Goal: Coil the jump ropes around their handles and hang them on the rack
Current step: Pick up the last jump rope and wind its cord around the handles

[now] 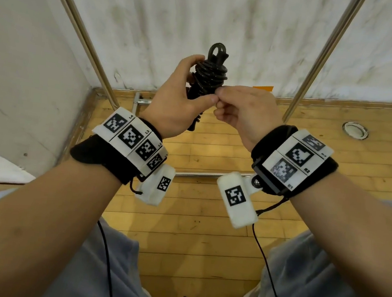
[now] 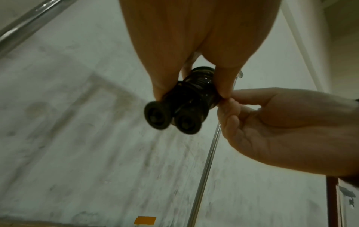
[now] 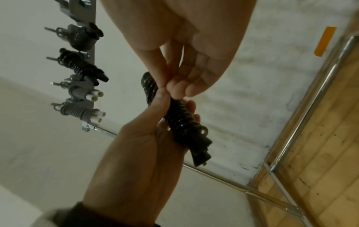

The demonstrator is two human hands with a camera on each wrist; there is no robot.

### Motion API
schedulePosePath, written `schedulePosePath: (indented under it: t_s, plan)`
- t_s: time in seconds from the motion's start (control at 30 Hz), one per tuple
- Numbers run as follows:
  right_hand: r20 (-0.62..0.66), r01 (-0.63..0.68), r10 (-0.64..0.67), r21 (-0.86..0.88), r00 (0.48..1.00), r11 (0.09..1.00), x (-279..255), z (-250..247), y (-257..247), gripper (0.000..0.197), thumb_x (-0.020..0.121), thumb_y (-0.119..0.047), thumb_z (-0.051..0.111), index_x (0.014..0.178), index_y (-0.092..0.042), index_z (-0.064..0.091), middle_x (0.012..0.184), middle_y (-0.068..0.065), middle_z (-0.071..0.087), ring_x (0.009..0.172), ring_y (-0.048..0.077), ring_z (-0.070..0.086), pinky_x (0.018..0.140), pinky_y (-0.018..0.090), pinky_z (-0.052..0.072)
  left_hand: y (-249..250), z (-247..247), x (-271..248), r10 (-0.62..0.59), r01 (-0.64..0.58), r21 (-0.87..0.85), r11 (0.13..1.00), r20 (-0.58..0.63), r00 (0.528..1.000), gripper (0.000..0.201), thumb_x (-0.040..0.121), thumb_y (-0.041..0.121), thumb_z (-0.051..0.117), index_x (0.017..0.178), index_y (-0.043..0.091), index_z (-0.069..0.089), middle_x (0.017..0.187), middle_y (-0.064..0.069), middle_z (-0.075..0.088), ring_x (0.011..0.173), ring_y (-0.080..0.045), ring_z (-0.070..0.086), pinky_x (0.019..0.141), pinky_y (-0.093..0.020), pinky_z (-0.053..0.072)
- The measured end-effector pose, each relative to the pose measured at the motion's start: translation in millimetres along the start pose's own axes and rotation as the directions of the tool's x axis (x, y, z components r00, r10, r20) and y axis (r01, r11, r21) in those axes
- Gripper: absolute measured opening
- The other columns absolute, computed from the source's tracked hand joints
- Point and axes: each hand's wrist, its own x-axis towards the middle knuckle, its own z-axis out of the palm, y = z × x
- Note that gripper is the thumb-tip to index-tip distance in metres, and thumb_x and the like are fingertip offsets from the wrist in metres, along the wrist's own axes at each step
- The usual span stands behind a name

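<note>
1. Gripping the black rope bundle point(image 1: 208, 79), the left hand point(image 1: 176, 101) wraps fingers and thumb round its coiled middle, chest-high in front of the person.
2. Right hand point(image 1: 242, 112) has fingers curled, tips pinched at the bundle's right side, touching the left thumb; whether it pinches a strand, cannot tell.
3. Bundle stands near upright in the head view, a loop point(image 1: 217, 49) sticking out on top, handle ends point(image 2: 172, 119) poking out below the left hand, side by side.
4. Coils sit tight round both handles, no loose rope hanging.
5. Rack point(image 3: 91, 46) shows only in the right wrist view, a grey strip with pegs, well apart from the hands.
6. Two black bundles point(image 3: 81, 64) and two grey bundles point(image 3: 81, 110) with white handle ends hang on its pegs.
7. Metal poles point(image 1: 318, 64) slant on both sides of the hands, with open room between them.
8. Wall point(image 1: 207, 12) stands behind the bundle, wood floor point(image 1: 206, 212) below, base rails along the floor edge.
</note>
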Motion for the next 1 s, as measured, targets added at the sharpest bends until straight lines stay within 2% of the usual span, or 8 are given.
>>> schedulePosePath:
  t_s: [0.13,0.27,0.33,0.4,0.47,0.67,0.8,1.0]
  plan:
    - [-0.095,0.06,-0.077,-0.169,0.992,0.984,9.1,-2.7,1.2,0.025,0.083,-0.01,0.054,0.058,-0.009,0.054,0.05,0.001,0.048,0.048,0.017,0.05,0.055,0.029,0.048,4.1,4.4,-4.9,-0.008,0.005,-0.111,0.994,-0.021,1.0,0.046,0.086,0.018,0.063,0.128,0.022,0.043,0.101,0.005,0.059,0.081,-0.011,0.058,0.073,-0.033,0.055]
    - [-0.064,0.066,-0.08,-0.198,0.995,0.978,14.8,-7.8,-2.6,0.019,0.088,-0.008,0.046,0.07,-0.006,0.053,0.066,0.008,0.056,0.054,0.019,0.061,0.063,0.037,0.056,8.9,5.2,-6.3,-0.142,0.126,-0.36,0.924,-0.017,0.99,0.034,0.079,0.02,0.059,0.111,0.027,0.052,0.088,-0.001,0.061,0.06,-0.013,0.056,0.05,-0.026,0.046]
    - [0.003,0.101,-0.105,-0.285,0.995,0.953,10.8,-2.3,-3.3,0.016,0.091,-0.012,0.049,0.077,-0.009,0.056,0.081,0.011,0.065,0.061,0.016,0.066,0.064,0.034,0.058,12.7,8.3,-4.8,-0.192,0.153,-0.337,0.929,-0.086,0.978,0.022,0.084,0.033,0.062,0.103,0.026,0.052,0.083,0.001,0.06,0.055,-0.011,0.054,0.046,-0.023,0.042]
    - [0.004,0.141,-0.149,-0.353,0.989,0.925,7.1,2.8,-7.3,0.016,0.092,-0.017,0.053,0.078,-0.011,0.058,0.083,0.011,0.069,0.063,0.017,0.068,0.066,0.035,0.059,17.7,12.5,-2.3,-0.215,0.151,-0.3,0.942,-0.193,0.957,0.023,0.085,0.043,0.066,0.097,0.026,0.055,0.079,0.005,0.062,0.053,-0.007,0.055,0.046,-0.02,0.043]
    - [-0.048,0.143,-0.173,-0.372,0.984,0.917,5.4,1.1,-16.3,0.019,0.092,-0.016,0.054,0.075,-0.01,0.058,0.073,0.007,0.068,0.062,0.02,0.068,0.068,0.039,0.059,23.9,15.5,-0.2,-0.226,0.14,-0.337,0.931,-0.231,0.946,0.022,0.081,0.038,0.069,0.096,0.024,0.061,0.077,0.003,0.065,0.05,-0.008,0.054,0.046,-0.02,0.043]
    - [-0.188,0.126,-0.196,-0.334,0.962,0.934,-14.8,-18.4,-46.5,0.021,0.093,-0.008,0.052,0.073,-0.006,0.058,0.066,0.005,0.064,0.058,0.017,0.066,0.065,0.036,0.059,41.4,8.8,-9.1,-0.16,0.109,-0.423,0.899,-0.086,0.983,0.022,0.071,0.037,0.065,0.089,0.025,0.07,0.077,-0.005,0.072,0.05,-0.016,0.053,0.049,-0.028,0.044]
    - [-0.186,0.203,-0.287,-0.375,0.94,0.905,-20.4,-20.8,-65.0,0.019,0.095,-0.008,0.047,0.077,-0.007,0.057,0.076,0.007,0.066,0.06,0.016,0.067,0.059,0.027,0.056,48.9,2.5,-6.0,-0.131,0.119,-0.502,0.857,0.013,0.991,0.017,0.074,0.029,0.064,0.088,0.024,0.07,0.09,-0.006,0.07,0.067,-0.022,0.068,0.063,-0.032,0.05]
    - [-0.21,0.293,-0.379,-0.349,0.901,0.89,5.9,-29.9,-90.9,0.018,0.094,-0.006,0.046,0.08,-0.006,0.058,0.072,0.006,0.066,0.051,0.013,0.063,0.053,0.024,0.053,70.2,10.0,34.1,-0.028,0.057,-0.493,0.868,0.068,0.997,0.025,0.072,0.025,0.061,0.096,0.015,0.061,0.089,-0.002,0.067,0.069,-0.014,0.059,0.066,-0.029,0.049]
